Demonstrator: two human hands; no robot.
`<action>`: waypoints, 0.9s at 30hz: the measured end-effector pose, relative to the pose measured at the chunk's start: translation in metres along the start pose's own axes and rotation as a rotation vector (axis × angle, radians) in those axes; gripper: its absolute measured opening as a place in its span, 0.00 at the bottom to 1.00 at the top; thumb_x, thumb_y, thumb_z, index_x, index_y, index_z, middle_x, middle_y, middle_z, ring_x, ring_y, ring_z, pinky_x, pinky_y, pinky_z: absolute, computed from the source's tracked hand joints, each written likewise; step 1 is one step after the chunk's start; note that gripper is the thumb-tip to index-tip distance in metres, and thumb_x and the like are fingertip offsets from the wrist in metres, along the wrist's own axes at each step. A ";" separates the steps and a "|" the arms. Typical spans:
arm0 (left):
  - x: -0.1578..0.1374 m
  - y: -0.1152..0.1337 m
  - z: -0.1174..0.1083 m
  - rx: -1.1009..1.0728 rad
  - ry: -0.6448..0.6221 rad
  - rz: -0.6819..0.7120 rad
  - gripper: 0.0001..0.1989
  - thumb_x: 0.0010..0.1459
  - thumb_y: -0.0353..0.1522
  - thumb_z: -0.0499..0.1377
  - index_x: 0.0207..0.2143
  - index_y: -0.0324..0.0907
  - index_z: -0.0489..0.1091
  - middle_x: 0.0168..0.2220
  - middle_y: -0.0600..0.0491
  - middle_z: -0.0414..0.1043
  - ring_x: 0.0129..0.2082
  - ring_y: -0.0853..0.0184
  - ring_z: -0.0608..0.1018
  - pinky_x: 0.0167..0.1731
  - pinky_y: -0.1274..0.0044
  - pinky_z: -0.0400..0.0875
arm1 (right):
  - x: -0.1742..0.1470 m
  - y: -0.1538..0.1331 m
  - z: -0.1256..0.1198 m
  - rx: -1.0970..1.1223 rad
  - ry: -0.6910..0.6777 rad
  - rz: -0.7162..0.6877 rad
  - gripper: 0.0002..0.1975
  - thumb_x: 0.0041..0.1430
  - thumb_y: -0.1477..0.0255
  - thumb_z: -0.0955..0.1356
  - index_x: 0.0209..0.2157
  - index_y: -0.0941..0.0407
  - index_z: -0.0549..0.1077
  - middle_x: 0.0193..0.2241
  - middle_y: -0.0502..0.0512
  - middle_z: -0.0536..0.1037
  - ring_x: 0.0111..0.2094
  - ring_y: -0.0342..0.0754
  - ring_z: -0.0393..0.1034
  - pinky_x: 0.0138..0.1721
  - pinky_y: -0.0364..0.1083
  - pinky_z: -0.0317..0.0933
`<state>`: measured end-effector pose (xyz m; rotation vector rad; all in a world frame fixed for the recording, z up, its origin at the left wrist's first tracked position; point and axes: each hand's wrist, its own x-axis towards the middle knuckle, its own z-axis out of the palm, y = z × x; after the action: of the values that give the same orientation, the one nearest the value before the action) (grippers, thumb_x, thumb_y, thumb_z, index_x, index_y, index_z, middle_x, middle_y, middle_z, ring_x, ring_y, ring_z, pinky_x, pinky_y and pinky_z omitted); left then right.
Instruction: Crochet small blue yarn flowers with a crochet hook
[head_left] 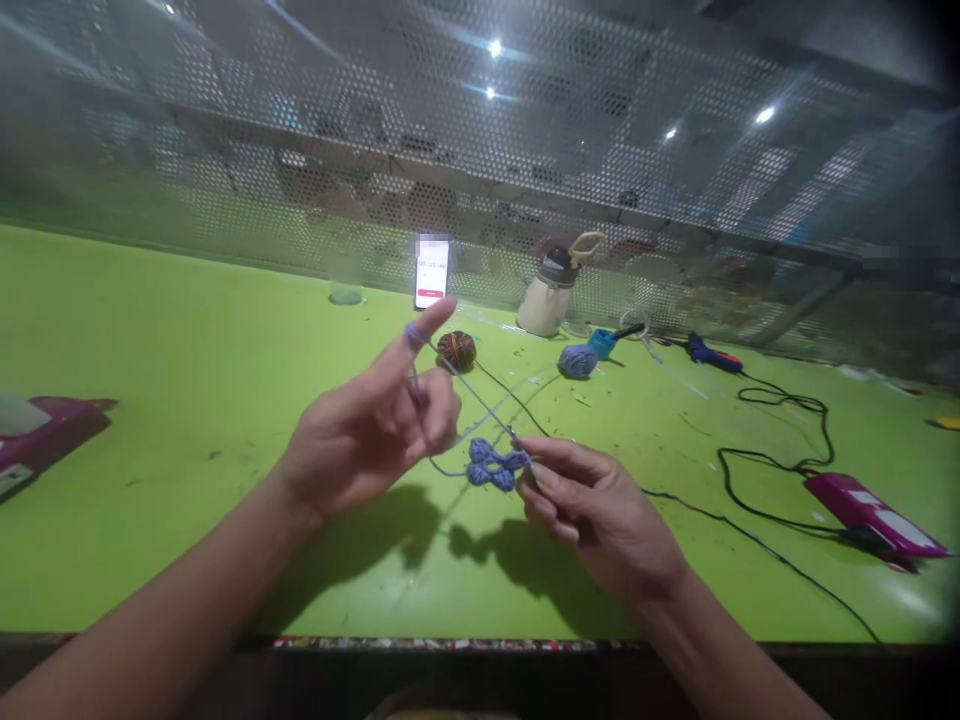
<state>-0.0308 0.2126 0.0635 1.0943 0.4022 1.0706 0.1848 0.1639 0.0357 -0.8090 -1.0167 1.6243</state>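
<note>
I see the small blue crochet piece [491, 465] held up above the green counter [187, 380], between the two hands and touching the right hand's fingertips. Its long axis runs roughly left-right, and it sits just left of the right hand [592, 510]. That grip is pinched together on the piece's right edge and on a thin crochet hook [517, 440], though I can barely make out the hook. Blue yarn [457, 380] runs up-left from the piece to the left hand [367, 430], looped around its raised index finger. The other left fingers are curled onto the strand. The right hand is the nearer one to the piece. Farther back lie a blue yarn ball [577, 360], a multicoloured yarn ball [457, 349], a phone [431, 270] and a bottle [551, 293].
</note>
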 end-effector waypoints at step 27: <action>-0.004 -0.031 0.010 0.192 -0.070 -0.133 0.33 0.57 0.25 0.63 0.61 0.57 0.61 0.38 0.56 0.69 0.38 0.69 0.72 0.41 0.75 0.66 | -0.002 0.007 -0.002 -0.118 0.034 0.008 0.10 0.55 0.70 0.74 0.41 0.52 0.82 0.19 0.46 0.65 0.21 0.37 0.54 0.19 0.37 0.45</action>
<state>-0.0100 0.2027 0.0406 1.2539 0.5221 0.8871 0.1842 0.1618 0.0280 -0.9176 -1.0938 1.5635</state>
